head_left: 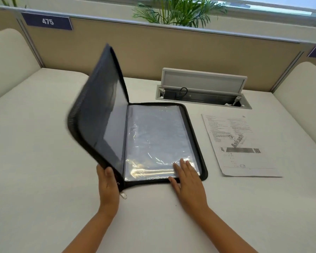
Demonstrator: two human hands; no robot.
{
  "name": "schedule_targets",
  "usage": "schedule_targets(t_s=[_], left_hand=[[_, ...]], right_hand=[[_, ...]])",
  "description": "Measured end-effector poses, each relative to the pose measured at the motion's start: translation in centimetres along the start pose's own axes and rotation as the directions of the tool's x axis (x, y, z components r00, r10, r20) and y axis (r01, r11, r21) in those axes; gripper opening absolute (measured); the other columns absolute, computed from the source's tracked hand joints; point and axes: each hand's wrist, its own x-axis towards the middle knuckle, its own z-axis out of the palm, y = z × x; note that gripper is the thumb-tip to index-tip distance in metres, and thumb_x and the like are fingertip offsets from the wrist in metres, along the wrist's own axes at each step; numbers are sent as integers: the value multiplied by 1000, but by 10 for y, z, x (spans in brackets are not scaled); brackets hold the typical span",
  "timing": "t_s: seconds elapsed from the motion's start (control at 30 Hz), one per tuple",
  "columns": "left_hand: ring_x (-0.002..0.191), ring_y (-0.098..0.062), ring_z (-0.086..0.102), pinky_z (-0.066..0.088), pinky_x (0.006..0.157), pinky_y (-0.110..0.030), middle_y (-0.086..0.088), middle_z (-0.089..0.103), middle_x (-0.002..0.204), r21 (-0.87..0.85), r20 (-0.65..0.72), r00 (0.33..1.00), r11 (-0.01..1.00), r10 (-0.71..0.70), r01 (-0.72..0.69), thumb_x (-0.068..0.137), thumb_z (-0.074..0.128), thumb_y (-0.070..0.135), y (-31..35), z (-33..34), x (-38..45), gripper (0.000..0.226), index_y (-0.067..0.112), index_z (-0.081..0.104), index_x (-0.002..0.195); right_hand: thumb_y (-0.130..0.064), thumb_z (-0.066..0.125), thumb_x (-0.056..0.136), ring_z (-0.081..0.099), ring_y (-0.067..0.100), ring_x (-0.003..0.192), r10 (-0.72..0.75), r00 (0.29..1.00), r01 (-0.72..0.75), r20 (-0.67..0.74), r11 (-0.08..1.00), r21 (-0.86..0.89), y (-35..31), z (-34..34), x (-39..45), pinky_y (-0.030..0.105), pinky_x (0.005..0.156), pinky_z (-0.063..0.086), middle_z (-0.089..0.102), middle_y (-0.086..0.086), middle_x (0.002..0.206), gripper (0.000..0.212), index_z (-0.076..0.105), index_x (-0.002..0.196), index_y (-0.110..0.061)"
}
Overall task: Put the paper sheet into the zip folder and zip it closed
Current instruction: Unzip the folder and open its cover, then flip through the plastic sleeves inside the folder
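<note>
A black zip folder point(102, 114) lies in the middle of the white desk, unzipped and half open. Its left cover stands raised and tilted, and my left hand point(108, 181) grips that cover's near corner. The right half lies flat and shows clear plastic sleeves point(153, 136). My right hand point(187, 177) rests flat on the near right corner of the sleeves, fingers spread. The metal zipper pull point(123, 195) dangles at the near end of the spine, beside my left hand. A printed paper sheet point(239, 143) lies flat on the desk to the right of the folder, touched by neither hand.
A cable hatch point(202, 94) with its grey lid propped open sits in the desk behind the folder and the sheet. A beige partition point(171, 55) with a "475" label point(47, 21) closes off the far side. Cream curved dividers rise at left and right.
</note>
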Motion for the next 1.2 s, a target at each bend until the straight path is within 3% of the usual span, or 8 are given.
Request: schedule_targets(t_s=[0.13,0.4,0.5,0.63,0.8,0.93,1.03,1.2], left_hand=[[132,-26,38,34,108,-48,-5,35,146,-56,-157,968,981,-195,188,87,24,64,-5,-7,15,68,25,23,143],[71,-26,65,57,62,-32,-19,51,114,-261,-124,817,813,-563,520,99,26,39,10,-30,40,44,3,40,121],[71,-25,68,56,47,-29,-22,59,108,-104,-38,785,784,-618,612,99,26,42,11,-46,50,49,0,47,114],[45,-23,65,53,41,-29,-14,69,58,257,15,756,733,-654,629,96,27,48,21,-61,56,58,0,57,84],[33,-22,48,41,48,-25,-12,54,36,646,-74,812,593,-579,481,94,42,44,35,-69,62,58,-1,49,58],[50,-27,55,42,57,-32,-8,60,52,836,-77,996,542,-46,89,93,41,43,58,-57,65,52,5,54,58],[63,-28,59,43,58,-34,-7,62,63,777,28,993,622,119,-96,91,44,44,66,-21,62,43,10,53,66],[94,-11,58,39,68,-23,8,57,106,654,429,888,620,167,-433,86,56,40,39,45,44,19,23,58,95]], right_hand=[[-60,14,93,35,20,135,-22,1000,22,-2,1000,-10,-1,-2,-1,25,108,16,43,1,144,64,46,134,-22],[-55,19,95,39,15,132,-37,999,37,-4,999,17,-3,-8,-3,24,107,21,49,-1,139,58,50,131,-22],[-53,19,95,38,14,131,-50,999,50,0,999,13,-3,-8,-3,24,105,24,51,0,137,57,52,129,-21],[-53,18,96,37,12,131,-58,998,60,-36,997,41,-2,-8,-4,24,107,22,51,-2,137,58,52,129,-20],[-63,13,91,12,-3,138,57,989,-24,-137,973,231,2,-11,-6,23,114,15,30,-13,146,68,41,137,-21],[-74,7,81,3,-5,139,187,977,-144,-100,930,338,2,-12,-4,13,112,4,17,-19,149,82,32,142,-25],[-63,22,89,3,-3,140,238,967,-189,-94,912,365,0,-16,-3,4,106,-3,16,-20,149,65,30,142,-27],[-38,38,94,11,5,142,269,960,-213,-77,881,424,-1,-19,-3,18,110,10,21,-18,148,48,32,141,-27]])
